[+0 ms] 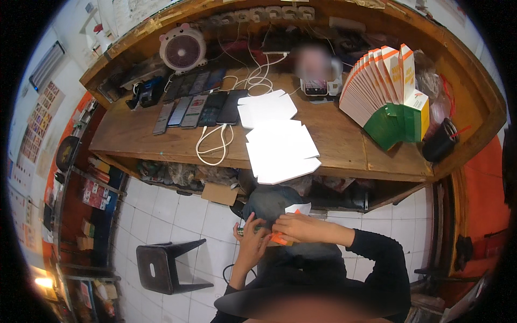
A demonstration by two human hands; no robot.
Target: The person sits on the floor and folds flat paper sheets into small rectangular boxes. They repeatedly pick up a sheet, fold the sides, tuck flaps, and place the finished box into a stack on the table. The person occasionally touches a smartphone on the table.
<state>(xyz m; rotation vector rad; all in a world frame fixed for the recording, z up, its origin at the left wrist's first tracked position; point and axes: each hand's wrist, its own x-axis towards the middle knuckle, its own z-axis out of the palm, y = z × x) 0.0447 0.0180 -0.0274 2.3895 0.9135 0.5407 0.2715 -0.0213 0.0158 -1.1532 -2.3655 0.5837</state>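
Note:
Over my lap, both of my hands work on a small carton (281, 240) with orange, white and green parts. My left hand (251, 243) grips its green end, with the index finger raised. My right hand (302, 228) is closed on the orange and white end, its fingers bent over the edge. A white flap (299, 208) sticks out beyond the right hand. Much of the carton is hidden by my fingers. On the desk ahead, a flat white carton blank (283, 151) hangs slightly over the front edge, and another white blank (266, 110) lies behind it.
On the wooden desk (344, 159), a fanned row of cartons (377, 81) stands right, beside a dark cup (440, 141). Several phones (193, 110) and white cables (215, 145) lie left, before a round fan (183, 47). A dark stool (156, 268) is on the floor, left.

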